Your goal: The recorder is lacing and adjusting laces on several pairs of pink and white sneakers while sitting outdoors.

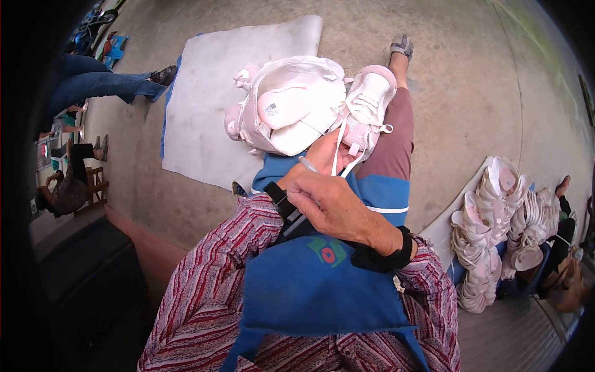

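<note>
Pink-and-white shoe, blue apron, red-and-white striped shirt

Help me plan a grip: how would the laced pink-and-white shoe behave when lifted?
The laced shoe is probably light, since its upper looks like thin fabric. It may flex slightly yet keep its form, as its toe looks rounded. Its white laces would likely flop, since slack strands hang by the left hand.

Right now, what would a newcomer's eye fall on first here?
Probably the pink-and-white shoe with loose white laces, above centre, by the person's left hand. Just left of it is a white container with a pale pink insole-like piece inside. Stacked pale shoe parts crowd the lower right.
</note>
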`<action>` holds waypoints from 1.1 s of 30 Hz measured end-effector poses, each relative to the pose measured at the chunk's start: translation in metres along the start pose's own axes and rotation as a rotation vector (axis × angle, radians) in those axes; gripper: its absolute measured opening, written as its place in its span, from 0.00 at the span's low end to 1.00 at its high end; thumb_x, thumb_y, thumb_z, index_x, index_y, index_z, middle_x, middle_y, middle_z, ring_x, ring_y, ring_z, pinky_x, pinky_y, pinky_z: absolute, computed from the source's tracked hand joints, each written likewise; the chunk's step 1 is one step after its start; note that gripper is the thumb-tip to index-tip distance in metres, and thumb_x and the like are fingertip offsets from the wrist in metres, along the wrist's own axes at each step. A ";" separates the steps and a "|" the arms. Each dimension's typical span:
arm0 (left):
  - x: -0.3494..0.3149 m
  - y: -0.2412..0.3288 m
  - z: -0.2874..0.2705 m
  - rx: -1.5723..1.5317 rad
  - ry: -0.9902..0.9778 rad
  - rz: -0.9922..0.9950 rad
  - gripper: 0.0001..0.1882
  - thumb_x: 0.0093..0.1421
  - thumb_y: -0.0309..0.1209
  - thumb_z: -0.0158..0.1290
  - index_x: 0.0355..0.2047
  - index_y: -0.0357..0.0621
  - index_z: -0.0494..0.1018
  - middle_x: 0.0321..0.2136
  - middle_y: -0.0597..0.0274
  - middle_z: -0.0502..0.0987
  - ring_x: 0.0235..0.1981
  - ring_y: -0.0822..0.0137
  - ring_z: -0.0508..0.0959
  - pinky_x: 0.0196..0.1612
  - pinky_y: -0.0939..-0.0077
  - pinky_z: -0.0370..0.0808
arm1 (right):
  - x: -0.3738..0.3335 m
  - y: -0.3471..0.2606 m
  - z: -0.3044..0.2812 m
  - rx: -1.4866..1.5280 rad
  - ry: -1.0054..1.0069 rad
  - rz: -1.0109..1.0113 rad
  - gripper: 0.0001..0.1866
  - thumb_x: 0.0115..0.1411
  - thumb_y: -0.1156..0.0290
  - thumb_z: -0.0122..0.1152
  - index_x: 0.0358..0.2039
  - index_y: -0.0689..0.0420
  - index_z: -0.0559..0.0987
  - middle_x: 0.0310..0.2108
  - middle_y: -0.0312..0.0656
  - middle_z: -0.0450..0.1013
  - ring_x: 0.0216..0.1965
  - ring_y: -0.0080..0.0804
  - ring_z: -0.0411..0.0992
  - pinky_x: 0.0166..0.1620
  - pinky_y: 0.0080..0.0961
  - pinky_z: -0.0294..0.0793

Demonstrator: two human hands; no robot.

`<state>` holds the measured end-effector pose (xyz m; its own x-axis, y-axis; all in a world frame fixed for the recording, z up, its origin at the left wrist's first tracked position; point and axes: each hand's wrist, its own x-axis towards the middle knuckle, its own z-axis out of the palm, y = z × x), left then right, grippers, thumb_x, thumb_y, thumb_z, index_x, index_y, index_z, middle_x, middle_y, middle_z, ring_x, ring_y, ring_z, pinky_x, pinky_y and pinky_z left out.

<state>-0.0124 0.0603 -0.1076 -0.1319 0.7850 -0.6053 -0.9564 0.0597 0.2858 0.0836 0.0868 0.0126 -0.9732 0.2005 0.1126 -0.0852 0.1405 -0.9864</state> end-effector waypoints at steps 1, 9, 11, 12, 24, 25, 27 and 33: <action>-0.002 0.001 -0.001 0.016 -0.023 -0.004 0.19 0.64 0.38 0.45 0.51 0.40 0.64 0.42 0.56 0.73 0.42 0.64 0.75 0.44 0.64 0.76 | -0.001 -0.001 0.001 0.001 0.002 0.003 0.04 0.58 0.74 0.53 0.30 0.62 0.71 0.23 0.43 0.68 0.23 0.33 0.68 0.29 0.24 0.68; -0.012 0.008 -0.011 0.052 -0.043 -0.071 0.20 0.65 0.39 0.43 0.53 0.43 0.63 0.46 0.56 0.72 0.45 0.61 0.74 0.48 0.61 0.74 | 0.020 -0.028 0.019 0.236 -0.231 -0.078 0.07 0.58 0.73 0.51 0.27 0.64 0.68 0.23 0.48 0.65 0.27 0.44 0.67 0.31 0.34 0.66; -0.011 0.006 -0.015 0.038 -0.069 -0.103 0.21 0.65 0.40 0.43 0.54 0.44 0.62 0.47 0.56 0.72 0.46 0.60 0.74 0.49 0.60 0.73 | 0.021 -0.023 0.032 0.236 -0.316 -0.121 0.08 0.58 0.72 0.49 0.27 0.64 0.69 0.24 0.50 0.65 0.28 0.47 0.68 0.33 0.37 0.67; -0.014 0.005 -0.006 0.053 -0.013 -0.077 0.22 0.64 0.43 0.42 0.53 0.41 0.63 0.47 0.55 0.71 0.46 0.59 0.74 0.48 0.59 0.73 | 0.020 -0.020 0.036 0.238 -0.314 -0.119 0.08 0.58 0.72 0.49 0.27 0.64 0.69 0.24 0.50 0.65 0.28 0.47 0.68 0.33 0.37 0.67; -0.053 0.031 -0.016 -0.029 -0.232 -0.427 0.25 0.64 0.47 0.42 0.42 0.34 0.69 0.25 0.60 0.74 0.19 0.70 0.72 0.25 0.74 0.72 | 0.010 -0.002 0.040 -0.093 -0.352 -0.179 0.05 0.55 0.74 0.55 0.28 0.61 0.71 0.25 0.46 0.69 0.30 0.47 0.69 0.34 0.36 0.67; -0.053 0.031 -0.017 -0.033 -0.250 -0.374 0.21 0.63 0.44 0.47 0.39 0.34 0.70 0.21 0.65 0.72 0.15 0.74 0.67 0.21 0.77 0.69 | 0.009 -0.006 0.031 -0.091 -0.352 -0.178 0.05 0.55 0.74 0.55 0.28 0.61 0.71 0.25 0.46 0.69 0.30 0.47 0.69 0.34 0.36 0.67; -0.055 0.027 -0.016 0.455 -0.202 -0.080 0.19 0.62 0.42 0.48 0.40 0.35 0.70 0.20 0.66 0.71 0.14 0.77 0.67 0.20 0.80 0.68 | 0.005 -0.011 0.006 0.047 -0.087 -0.137 0.05 0.54 0.73 0.56 0.31 0.60 0.74 0.28 0.45 0.71 0.32 0.45 0.70 0.36 0.34 0.69; -0.076 0.027 0.019 0.724 0.062 -0.138 0.16 0.63 0.39 0.46 0.36 0.37 0.73 0.15 0.72 0.68 0.11 0.81 0.62 0.14 0.87 0.63 | -0.015 0.053 -0.069 -0.493 0.565 0.325 0.09 0.54 0.72 0.57 0.34 0.63 0.75 0.31 0.49 0.71 0.31 0.44 0.72 0.34 0.32 0.71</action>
<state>-0.0233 0.0137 -0.0401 -0.0582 0.7058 -0.7060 -0.5570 0.5639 0.6097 0.1087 0.1584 -0.0332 -0.6673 0.7448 0.0030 0.4149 0.3752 -0.8289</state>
